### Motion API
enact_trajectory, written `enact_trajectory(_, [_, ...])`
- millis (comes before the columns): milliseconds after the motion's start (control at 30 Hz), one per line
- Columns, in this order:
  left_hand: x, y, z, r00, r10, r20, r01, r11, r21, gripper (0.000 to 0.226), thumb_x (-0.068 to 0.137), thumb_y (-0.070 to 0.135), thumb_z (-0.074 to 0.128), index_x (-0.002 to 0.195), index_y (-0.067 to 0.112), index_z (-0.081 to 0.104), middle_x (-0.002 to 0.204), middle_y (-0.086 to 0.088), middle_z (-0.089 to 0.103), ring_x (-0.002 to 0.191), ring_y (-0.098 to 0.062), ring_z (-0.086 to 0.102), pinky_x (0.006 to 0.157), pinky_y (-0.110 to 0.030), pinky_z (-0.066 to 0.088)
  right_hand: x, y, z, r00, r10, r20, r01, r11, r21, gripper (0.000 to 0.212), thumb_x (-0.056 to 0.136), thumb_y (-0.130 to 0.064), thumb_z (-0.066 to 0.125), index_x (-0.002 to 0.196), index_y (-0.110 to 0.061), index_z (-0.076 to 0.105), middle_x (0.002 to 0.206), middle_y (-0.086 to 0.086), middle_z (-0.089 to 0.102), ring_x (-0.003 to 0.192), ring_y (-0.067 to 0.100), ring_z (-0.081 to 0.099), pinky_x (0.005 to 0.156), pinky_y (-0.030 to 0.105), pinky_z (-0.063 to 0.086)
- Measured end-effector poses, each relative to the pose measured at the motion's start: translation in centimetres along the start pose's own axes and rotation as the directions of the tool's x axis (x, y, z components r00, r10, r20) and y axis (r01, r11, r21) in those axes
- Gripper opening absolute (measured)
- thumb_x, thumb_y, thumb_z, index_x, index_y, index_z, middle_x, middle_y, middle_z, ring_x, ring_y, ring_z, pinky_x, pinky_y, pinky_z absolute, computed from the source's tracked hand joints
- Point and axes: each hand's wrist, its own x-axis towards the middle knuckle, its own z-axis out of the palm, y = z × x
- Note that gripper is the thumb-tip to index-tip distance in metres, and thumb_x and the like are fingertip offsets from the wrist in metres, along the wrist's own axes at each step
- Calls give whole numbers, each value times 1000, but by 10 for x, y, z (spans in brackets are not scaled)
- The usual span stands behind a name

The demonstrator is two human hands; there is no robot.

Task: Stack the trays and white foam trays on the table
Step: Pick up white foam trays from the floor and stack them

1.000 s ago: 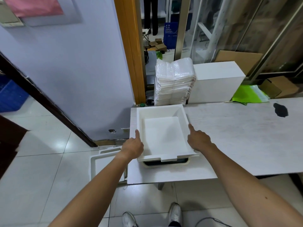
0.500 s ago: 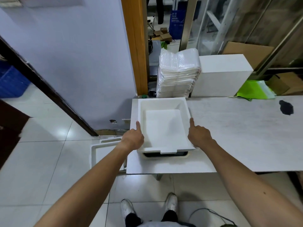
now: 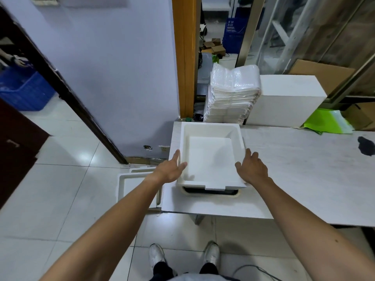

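From my end both hands are open, fingers spread, holding nothing. The left hand (image 3: 171, 171) is at the left wall of the white foam tray (image 3: 211, 159), thumb over its rim, and the right hand (image 3: 251, 169) is at the right wall. I cannot tell whether either touches it. The foam tray lies between them, stacked on a dark tray (image 3: 211, 192) on the table (image 3: 304, 169). A second foam tray (image 3: 126, 183) lies on the floor beneath the left wrist.
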Motion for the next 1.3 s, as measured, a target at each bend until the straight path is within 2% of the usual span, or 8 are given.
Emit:
enact_trajectory(100, [1,-7,-5,998,-31,-45,28,997,-66,71,102,59,24,160,22,6,155,-14,40,141,-38,38,113,-46,33,0,-16,-5,993,-50,-111,55,998,42,70,96,-41,51,150,-4,26,140,20,38,123,38,44,96,45,40])
enact_trajectory(167, [2,-16,-11,996,-34,-79,26,994,-104,73,98,64,23,156,20,25,154,-10,43,139,-37,41,112,-49,36,1,-31,-10,981,-101,-164,113,991,66,67,95,-40,53,147,-3,31,139,21,40,122,39,44,98,46,39])
enact_trajectory(300, [-3,-35,-26,985,-48,-165,25,990,-142,59,101,53,28,135,12,53,134,-15,60,123,-39,54,101,-48,44,1,-69,-16,966,-195,-170,220,964,147,69,97,-38,52,152,-5,25,146,20,36,129,38,43,101,46,40])
enact_trajectory(433, [-7,-61,-40,966,-106,-235,57,977,-207,56,102,50,31,132,8,54,132,-19,60,121,-39,55,101,-48,44,-2,-116,-16,937,-303,-175,338,914,225,66,99,-36,48,153,-8,22,146,14,37,130,34,44,99,45,42])
enact_trajectory(600, [-8,-99,-62,941,-186,-284,94,947,-308,71,93,63,25,129,13,59,130,-15,63,118,-37,58,97,-45,46,-2,-181,-11,892,-423,-159,448,873,192,62,99,-34,46,151,-8,28,146,14,39,133,32,41,102,44,40])
enact_trajectory(867, [17,-181,-66,903,-283,-323,123,891,-437,54,103,48,36,130,9,60,135,-18,60,123,-37,54,96,-39,41,4,-279,47,817,-576,-9,575,814,74,53,101,-35,45,146,-8,35,145,16,43,129,33,46,103,41,41])
enact_trajectory(1133, [55,-286,-32,884,-395,-252,225,830,-511,49,104,47,35,134,16,58,137,-10,60,126,-34,52,99,-37,39,28,-347,164,817,-526,238,528,847,61,54,98,-34,44,143,-6,35,143,18,44,124,38,48,95,43,44])
enact_trajectory(1300, [87,-349,15,871,-470,-145,328,775,-540,50,104,47,33,138,17,55,139,-8,59,128,-32,51,98,-35,38,50,-369,241,827,-444,345,442,893,89,56,99,-34,44,146,-7,35,148,14,42,131,34,45,103,43,42])
